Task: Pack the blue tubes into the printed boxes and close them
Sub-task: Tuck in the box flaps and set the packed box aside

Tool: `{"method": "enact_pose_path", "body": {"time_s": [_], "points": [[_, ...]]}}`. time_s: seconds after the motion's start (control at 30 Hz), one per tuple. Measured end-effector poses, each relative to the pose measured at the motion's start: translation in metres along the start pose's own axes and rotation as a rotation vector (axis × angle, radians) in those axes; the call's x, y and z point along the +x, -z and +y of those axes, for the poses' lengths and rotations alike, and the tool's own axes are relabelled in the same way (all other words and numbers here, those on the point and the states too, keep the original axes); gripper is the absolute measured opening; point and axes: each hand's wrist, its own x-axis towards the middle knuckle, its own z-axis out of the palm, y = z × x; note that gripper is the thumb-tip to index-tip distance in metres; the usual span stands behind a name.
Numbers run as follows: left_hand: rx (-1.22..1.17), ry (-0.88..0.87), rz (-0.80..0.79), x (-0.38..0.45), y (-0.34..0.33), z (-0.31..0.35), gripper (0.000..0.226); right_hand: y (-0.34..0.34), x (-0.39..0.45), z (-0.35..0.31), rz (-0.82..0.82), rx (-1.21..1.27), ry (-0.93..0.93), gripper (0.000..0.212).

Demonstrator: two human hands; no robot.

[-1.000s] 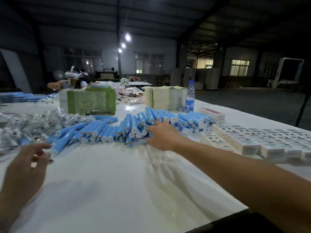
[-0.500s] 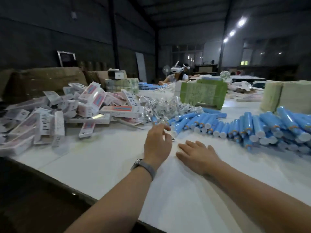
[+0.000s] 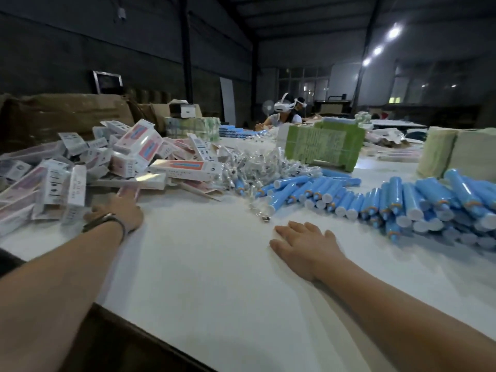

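Note:
A heap of printed boxes (image 3: 139, 154), white with pink and red panels, lies on the left of the white table (image 3: 204, 264). My left hand (image 3: 118, 210), with a watch on the wrist, reaches to the heap's near edge, its fingertips touching a flat pink box (image 3: 130, 189). Many blue tubes (image 3: 402, 202) with white caps lie in a row across the right side. My right hand (image 3: 303, 245) rests flat on the table, palm down, a short way in front of the tubes and holding nothing.
Clear plastic packets (image 3: 257, 165) are piled between boxes and tubes. A green printed stack (image 3: 322, 146) and pale stacks (image 3: 456, 154) stand behind. Brown cartons (image 3: 67, 111) sit at the back left. Another person (image 3: 284, 114) works at the far end. The table's dark front edge (image 3: 150, 331) runs near me.
The view has swung left. My left hand moved left from near the plastic packets to the box heap. My right hand left the tubes and now lies flat on the table.

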Motion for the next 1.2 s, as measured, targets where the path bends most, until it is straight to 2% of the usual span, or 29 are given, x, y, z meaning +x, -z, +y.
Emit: {"method": "enact_pose_path", "body": {"time_s": [0.07, 0.17, 0.23, 0.33, 0.4, 0.5, 0.57, 0.7, 0.77, 0.9, 0.97, 1.03, 1.13, 1.2], "points": [[-0.015, -0.015, 0.028, -0.003, 0.004, -0.006, 0.055, 0.001, 0.000, 0.003, 0.008, -0.004, -0.004, 0.058], [0.017, -0.008, 0.171, -0.014, 0.017, -0.001, 0.033, 0.000, 0.000, 0.004, 0.008, -0.001, -0.005, 0.058], [0.088, -0.057, 0.270, -0.028, 0.028, 0.009, 0.032, -0.001, -0.001, 0.003, 0.004, -0.005, -0.006, 0.058], [0.163, -0.275, 0.504, -0.049, 0.054, 0.027, 0.025, 0.000, -0.002, 0.002, 0.004, 0.001, -0.008, 0.059], [0.086, -0.427, 0.636, -0.064, 0.074, 0.042, 0.025, 0.001, -0.002, 0.002, 0.007, 0.013, -0.020, 0.061], [-0.244, -0.552, 0.681, -0.097, 0.100, 0.079, 0.018, 0.002, -0.004, 0.005, 0.028, 0.055, -0.037, 0.072], [-0.491, -0.608, 0.585, -0.121, 0.111, 0.108, 0.015, 0.002, -0.006, 0.005, 0.064, 0.109, -0.031, 0.081], [-0.835, -0.671, 0.104, -0.152, 0.123, 0.153, 0.019, 0.005, -0.013, 0.001, 0.178, 0.225, 0.031, 0.091], [-0.981, -0.639, -0.055, -0.162, 0.125, 0.171, 0.023, 0.004, -0.016, 0.000, 0.220, 0.275, 0.090, 0.091], [-1.230, -0.541, -0.272, -0.173, 0.120, 0.198, 0.024, 0.004, -0.015, 0.002, 0.230, 0.366, 0.137, 0.078], [-1.305, -0.497, -0.352, -0.176, 0.111, 0.205, 0.026, 0.005, -0.014, 0.004, 0.220, 0.399, 0.164, 0.052], [-1.389, -0.505, -0.357, -0.176, 0.100, 0.209, 0.030, 0.005, -0.016, 0.005, 0.214, 0.423, 0.185, 0.032], [-1.568, -0.555, -0.429, -0.172, 0.089, 0.206, 0.045, 0.008, -0.020, 0.002, 0.206, 0.504, 0.192, 0.040], [-1.585, -0.624, -0.498, -0.168, 0.081, 0.201, 0.061, 0.009, -0.021, 0.000, 0.191, 0.536, 0.187, 0.048]]}}
